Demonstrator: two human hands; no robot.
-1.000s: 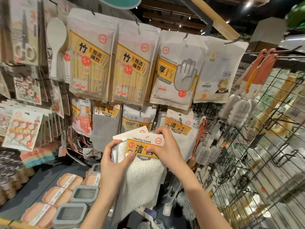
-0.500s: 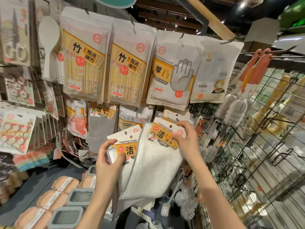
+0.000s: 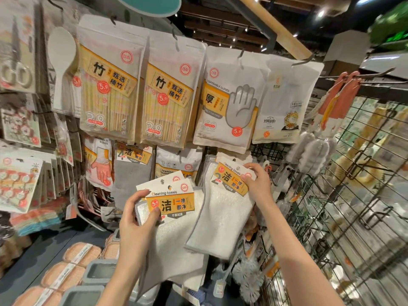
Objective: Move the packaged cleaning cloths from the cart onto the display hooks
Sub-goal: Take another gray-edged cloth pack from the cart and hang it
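Left hand [image 3: 138, 219] grips stack of cleaning towel packs [image 3: 170, 202] by left edge of header card, thumb across orange label, fingers [image 3: 134, 196] curled behind. White cloth hangs below hand. Bamboo chopstick packs [image 3: 108, 85] hang well above on display hooks. Right hand [image 3: 257, 185] pinches single cleaning towel pack [image 3: 229, 181] at right side of tilted header card, just right of stack, cloth overlapping stack's edge. Disposable gloves pack [image 3: 229, 102] hangs directly above. Wire grid rack [image 3: 353, 206] right of right hand.

White cloth pks [image 3: 212, 219], orange-labelled, held up
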